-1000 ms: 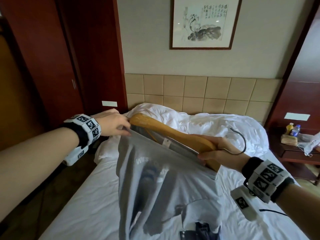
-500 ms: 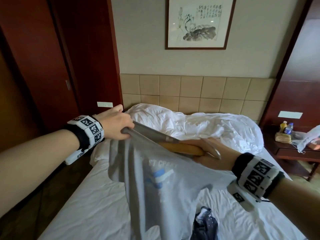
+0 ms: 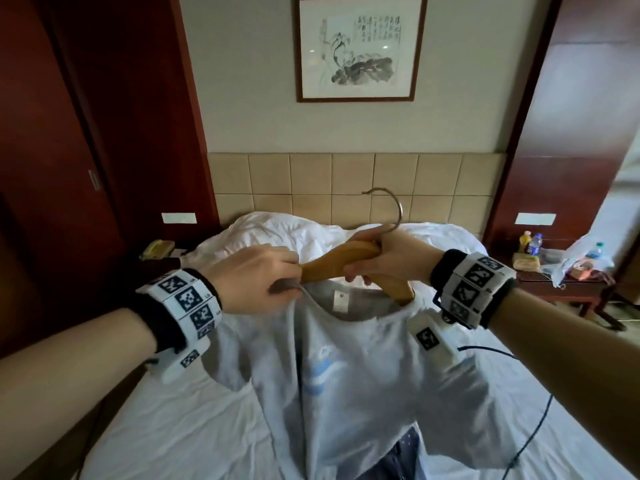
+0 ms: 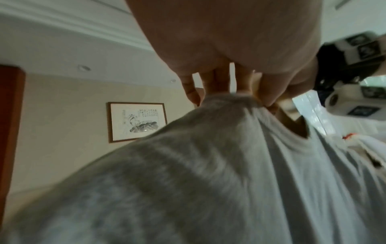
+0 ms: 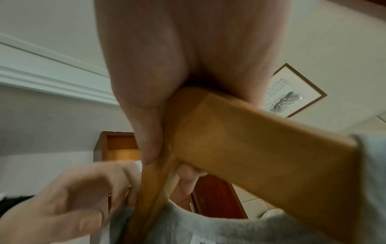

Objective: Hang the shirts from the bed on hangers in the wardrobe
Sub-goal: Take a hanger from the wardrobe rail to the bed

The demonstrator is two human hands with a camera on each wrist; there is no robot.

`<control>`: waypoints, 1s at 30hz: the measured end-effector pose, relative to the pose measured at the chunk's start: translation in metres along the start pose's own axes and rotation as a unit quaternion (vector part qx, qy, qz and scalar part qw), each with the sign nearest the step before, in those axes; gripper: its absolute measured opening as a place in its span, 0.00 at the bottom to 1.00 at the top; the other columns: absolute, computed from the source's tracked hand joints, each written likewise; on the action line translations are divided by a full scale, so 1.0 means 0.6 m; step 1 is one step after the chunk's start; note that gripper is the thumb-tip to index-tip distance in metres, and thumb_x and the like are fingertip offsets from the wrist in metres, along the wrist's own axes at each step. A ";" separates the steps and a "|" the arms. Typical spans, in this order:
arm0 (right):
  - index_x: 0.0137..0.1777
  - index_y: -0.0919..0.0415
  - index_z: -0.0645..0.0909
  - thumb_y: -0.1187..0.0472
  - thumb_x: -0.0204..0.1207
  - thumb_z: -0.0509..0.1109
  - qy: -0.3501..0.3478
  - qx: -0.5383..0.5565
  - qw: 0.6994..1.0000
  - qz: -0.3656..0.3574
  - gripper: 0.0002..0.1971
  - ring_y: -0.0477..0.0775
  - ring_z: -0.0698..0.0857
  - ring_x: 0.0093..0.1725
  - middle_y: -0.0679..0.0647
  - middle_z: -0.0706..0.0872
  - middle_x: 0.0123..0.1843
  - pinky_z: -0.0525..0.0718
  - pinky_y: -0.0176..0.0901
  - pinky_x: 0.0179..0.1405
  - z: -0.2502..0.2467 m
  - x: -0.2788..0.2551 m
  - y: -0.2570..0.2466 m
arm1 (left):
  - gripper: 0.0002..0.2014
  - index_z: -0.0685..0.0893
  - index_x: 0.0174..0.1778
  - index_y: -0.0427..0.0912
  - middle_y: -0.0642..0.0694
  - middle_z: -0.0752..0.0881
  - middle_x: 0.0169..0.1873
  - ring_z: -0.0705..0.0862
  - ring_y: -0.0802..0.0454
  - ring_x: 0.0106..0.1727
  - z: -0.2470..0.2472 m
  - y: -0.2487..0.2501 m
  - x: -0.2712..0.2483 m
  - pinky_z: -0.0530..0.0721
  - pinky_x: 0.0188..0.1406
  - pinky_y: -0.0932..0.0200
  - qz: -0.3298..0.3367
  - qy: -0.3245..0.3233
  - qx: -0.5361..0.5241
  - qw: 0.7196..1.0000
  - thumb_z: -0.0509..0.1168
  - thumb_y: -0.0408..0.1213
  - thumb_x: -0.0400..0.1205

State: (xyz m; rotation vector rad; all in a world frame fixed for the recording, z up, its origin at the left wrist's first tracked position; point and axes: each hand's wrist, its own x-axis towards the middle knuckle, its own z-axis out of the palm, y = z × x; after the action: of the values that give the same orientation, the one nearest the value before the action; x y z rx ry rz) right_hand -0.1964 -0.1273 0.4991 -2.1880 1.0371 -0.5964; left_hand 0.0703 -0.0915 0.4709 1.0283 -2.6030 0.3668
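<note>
A grey T-shirt [image 3: 353, 386] with a pale blue print hangs in front of me over the bed. A wooden hanger [image 3: 337, 261] with a metal hook [image 3: 389, 209] sits inside its neck opening. My right hand [image 3: 388, 258] grips the hanger's middle just under the hook. My left hand [image 3: 256, 275] pinches the collar's left side against the hanger's left arm. The right arm of the hanger [image 3: 400, 291] disappears under the shirt's shoulder. In the right wrist view, my fingers wrap the hanger [image 5: 250, 145]; the left wrist view shows fingertips [image 4: 217, 84] gripping grey cloth [image 4: 208, 165].
The bed [image 3: 194, 410] has white sheets and a crumpled duvet [image 3: 277, 233] at the headboard. A dark blue patterned garment [image 3: 398, 459] lies on it below the shirt. A nightstand [image 3: 568, 282] with bottles stands right. Dark red wardrobe panels [image 3: 69, 133] rise on the left.
The hanger has turned upright with its hook now pointing up. The shirt's collar has come up around it, and both hands have moved closer together and higher.
</note>
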 end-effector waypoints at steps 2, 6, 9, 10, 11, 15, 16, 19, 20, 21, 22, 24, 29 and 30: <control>0.53 0.65 0.86 0.65 0.75 0.78 -0.003 -0.014 1.000 -0.003 0.09 0.44 0.88 0.34 0.48 0.91 0.36 0.87 0.35 0.36 -0.004 0.005 -0.007 | 0.11 0.79 0.47 0.52 0.59 0.80 0.44 0.80 0.59 0.46 0.002 0.008 0.006 0.78 0.47 0.63 -0.051 0.049 -0.075 0.995 0.68 0.55 0.78; 0.52 0.67 0.87 0.66 0.73 0.80 -0.021 -0.021 1.000 -0.005 0.10 0.47 0.90 0.35 0.55 0.92 0.41 0.86 0.34 0.35 -0.010 0.016 -0.024 | 0.29 0.78 0.61 0.57 0.62 0.82 0.49 0.82 0.63 0.53 0.012 0.023 0.032 0.83 0.54 0.58 -0.188 0.061 -0.175 0.965 0.72 0.64 0.68; 0.51 0.66 0.87 0.66 0.72 0.81 -0.023 -0.018 0.999 -0.025 0.10 0.54 0.92 0.38 0.54 0.92 0.41 0.88 0.40 0.38 -0.013 0.027 -0.039 | 0.14 0.82 0.46 0.57 0.58 0.86 0.37 0.86 0.53 0.42 0.030 0.041 0.063 0.86 0.44 0.50 -0.254 0.046 -0.108 0.960 0.71 0.58 0.70; 0.51 0.65 0.87 0.64 0.71 0.82 -0.013 -0.023 0.999 -0.036 0.11 0.55 0.92 0.39 0.53 0.92 0.41 0.89 0.42 0.39 -0.014 0.029 -0.042 | 0.08 0.82 0.40 0.56 0.57 0.85 0.33 0.86 0.50 0.40 0.032 0.046 0.072 0.86 0.42 0.49 -0.276 0.054 -0.105 0.954 0.71 0.52 0.71; 0.50 0.62 0.87 0.60 0.71 0.83 0.008 -0.041 0.998 -0.045 0.11 0.53 0.92 0.39 0.51 0.92 0.40 0.89 0.44 0.42 -0.016 0.029 -0.044 | 0.05 0.79 0.33 0.55 0.56 0.84 0.30 0.86 0.48 0.38 0.033 0.047 0.077 0.86 0.40 0.50 -0.292 0.066 -0.117 0.947 0.70 0.47 0.71; 0.47 0.43 0.85 0.40 0.60 0.81 0.069 -0.085 0.993 -0.047 0.17 0.48 0.89 0.42 0.43 0.89 0.41 0.87 0.48 0.51 -0.032 0.012 -0.010 | 0.04 0.79 0.29 0.54 0.55 0.84 0.31 0.85 0.46 0.38 0.027 0.037 0.072 0.86 0.40 0.50 -0.347 0.078 -0.181 0.917 0.69 0.42 0.65; 0.52 0.43 0.85 0.37 0.57 0.81 0.053 -0.083 0.995 -0.020 0.24 0.48 0.89 0.44 0.43 0.90 0.43 0.87 0.48 0.54 -0.037 0.003 0.009 | 0.07 0.84 0.36 0.53 0.53 0.86 0.36 0.86 0.47 0.41 0.025 0.030 0.068 0.87 0.44 0.49 -0.356 0.093 -0.187 0.911 0.68 0.44 0.63; 0.50 0.50 0.87 0.36 0.63 0.81 0.020 -0.161 0.986 0.033 0.22 0.47 0.85 0.40 0.46 0.88 0.39 0.85 0.46 0.50 -0.038 -0.029 0.069 | 0.15 0.88 0.45 0.48 0.51 0.88 0.38 0.86 0.48 0.42 0.015 0.014 0.062 0.84 0.40 0.56 -0.399 0.113 -0.204 0.887 0.71 0.44 0.63; 0.45 0.51 0.87 0.39 0.65 0.81 0.018 -0.174 0.983 0.060 0.19 0.45 0.85 0.39 0.46 0.89 0.38 0.84 0.44 0.48 -0.036 -0.039 0.083 | 0.07 0.86 0.37 0.47 0.51 0.86 0.32 0.85 0.47 0.38 0.013 0.010 0.062 0.79 0.35 0.58 -0.410 0.117 -0.198 0.883 0.73 0.41 0.64; 0.42 0.52 0.87 0.41 0.65 0.82 0.017 -0.167 0.982 0.087 0.16 0.43 0.85 0.37 0.45 0.89 0.36 0.84 0.41 0.46 -0.034 -0.048 0.095 | 0.06 0.83 0.29 0.49 0.53 0.83 0.28 0.84 0.46 0.36 0.009 0.008 0.061 0.75 0.33 0.60 -0.414 0.126 -0.191 0.881 0.74 0.39 0.65; 0.40 0.53 0.87 0.44 0.65 0.84 0.016 -0.157 0.982 0.108 0.15 0.42 0.84 0.35 0.44 0.88 0.34 0.84 0.40 0.44 -0.032 -0.056 0.105 | 0.10 0.80 0.26 0.51 0.56 0.81 0.26 0.83 0.46 0.35 0.005 0.010 0.061 0.75 0.33 0.60 -0.412 0.136 -0.182 0.882 0.75 0.38 0.65; 0.38 0.54 0.87 0.49 0.65 0.85 0.008 -0.143 0.983 0.114 0.12 0.42 0.82 0.32 0.44 0.86 0.31 0.84 0.41 0.40 -0.029 -0.070 0.123 | 0.16 0.77 0.25 0.54 0.59 0.80 0.26 0.82 0.48 0.34 0.000 0.015 0.057 0.74 0.33 0.60 -0.405 0.142 -0.172 0.887 0.77 0.34 0.67; 0.36 0.42 0.83 0.54 0.65 0.85 -0.008 -0.140 0.983 0.116 0.12 0.35 0.83 0.32 0.36 0.86 0.32 0.78 0.28 0.35 -0.026 -0.103 0.158 | 0.09 0.86 0.30 0.42 0.43 0.88 0.29 0.87 0.40 0.37 -0.002 -0.018 0.041 0.83 0.37 0.51 -0.420 0.116 -0.171 0.884 0.81 0.35 0.68; 0.38 0.43 0.83 0.54 0.65 0.85 -0.005 -0.145 0.982 0.121 0.12 0.35 0.83 0.33 0.38 0.86 0.34 0.78 0.28 0.36 -0.024 -0.107 0.164 | 0.10 0.87 0.31 0.39 0.40 0.88 0.30 0.88 0.39 0.37 -0.004 -0.023 0.040 0.85 0.40 0.47 -0.421 0.115 -0.167 0.884 0.82 0.36 0.67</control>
State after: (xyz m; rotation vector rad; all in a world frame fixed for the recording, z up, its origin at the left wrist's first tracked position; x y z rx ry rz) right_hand -0.2935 -0.1291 0.4312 -2.2573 1.4345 -0.3384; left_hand 0.0638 -0.1148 0.4840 1.7023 -1.6938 -0.1651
